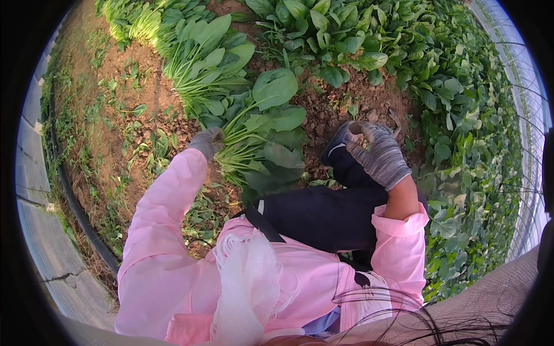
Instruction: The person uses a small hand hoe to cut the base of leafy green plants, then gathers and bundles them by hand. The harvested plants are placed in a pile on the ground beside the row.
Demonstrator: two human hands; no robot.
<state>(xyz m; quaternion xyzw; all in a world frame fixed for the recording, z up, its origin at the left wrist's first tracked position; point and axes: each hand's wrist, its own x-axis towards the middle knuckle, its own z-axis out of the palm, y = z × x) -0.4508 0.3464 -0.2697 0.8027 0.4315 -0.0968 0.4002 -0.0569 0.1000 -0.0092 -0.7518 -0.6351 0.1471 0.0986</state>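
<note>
My left hand (209, 142), in a grey knit glove, pinches stems at the near edge of a spinach bunch (264, 134). Broad green leaves of that bunch spread to the right, and its pale stems point left. Over by my shoe (339, 140) is my right hand (378, 151), gloved alike, with thumb and forefinger apart. A thin hooked blade, which looks like a small sickle (395, 123), juts out past its other fingers. Its handle is hidden under the hand.
More cut spinach (207, 60) lies in a row farther ahead. Spinach plants (329, 30) stand rooted beyond the bare soil (320, 116). Dense leafy plants (467, 142) line the right, beside plastic sheeting (515, 86). A black hose (71, 190) runs along the left edge.
</note>
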